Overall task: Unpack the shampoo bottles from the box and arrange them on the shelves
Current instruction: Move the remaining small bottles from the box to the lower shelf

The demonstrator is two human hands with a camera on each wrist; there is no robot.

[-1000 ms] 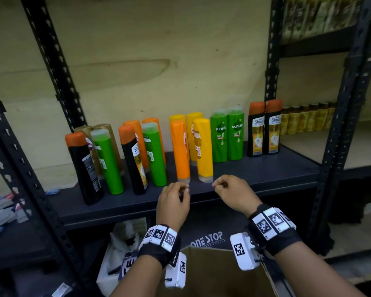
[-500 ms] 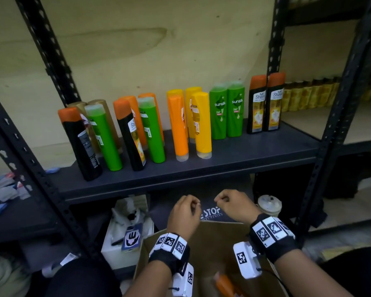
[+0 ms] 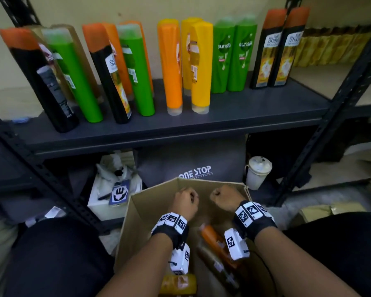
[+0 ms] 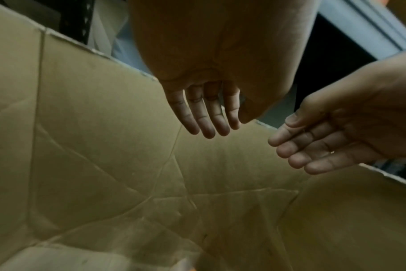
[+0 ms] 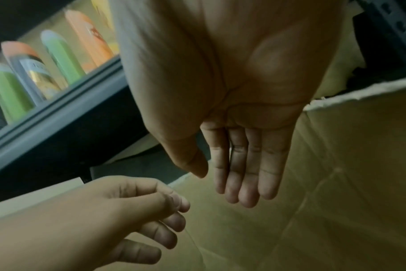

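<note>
The open cardboard box (image 3: 150,211) stands on the floor below the dark shelf (image 3: 223,123). An orange bottle (image 3: 211,234) and a yellow bottle (image 3: 178,282) lie inside it. My left hand (image 3: 185,200) and right hand (image 3: 224,197) hover side by side over the box's far end, both holding nothing. In the left wrist view the left hand's fingers (image 4: 204,117) hang straight above the bare box wall (image 4: 93,146). In the right wrist view the right hand's fingers (image 5: 241,174) are also straight. Several shampoo bottles (image 3: 174,67), orange, yellow, green and black, stand upright on the shelf.
A dark "ONE STOP" bag (image 3: 193,166), a white lidded jug (image 3: 257,171) and a white carton of odds and ends (image 3: 114,196) sit under the shelf behind the box. Black perforated uprights (image 3: 330,116) frame the shelf. My dark-clad knees (image 3: 58,254) flank the box.
Both hands have come down from the shelf's front edge to just over the box. The view has tilted down with them, showing the bottles inside.
</note>
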